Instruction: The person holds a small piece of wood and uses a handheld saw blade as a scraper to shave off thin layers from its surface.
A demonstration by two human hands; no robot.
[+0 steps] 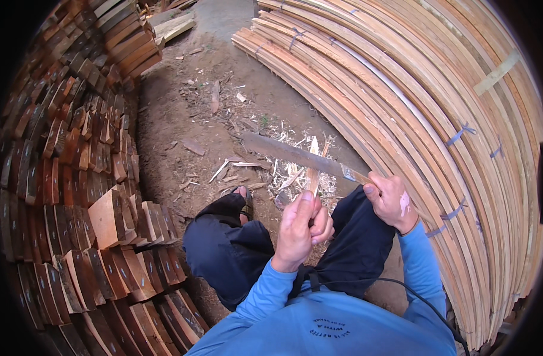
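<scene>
My right hand (393,199) is wrapped round the wooden handle of a machete (283,152). Its long, dull grey blade points left and away from me. In my left hand (302,228) I grip the lower end of a short, pale wooden stick (312,178) that narrows to a point at its far end. Blade and stick cross in front of my knees, with the stick's tip showing beyond the blade; whether they touch I cannot tell. Pale wood shavings (292,177) lie on the ground beneath both hands.
Stacked boards (99,219) rise close on my left, their ends facing me. Bundles of long wooden strips (396,89), tied with blue bands, run along my right. Bark and wood chips (215,98) litter the dirt floor (164,113) ahead. A black cable (411,289) crosses my front.
</scene>
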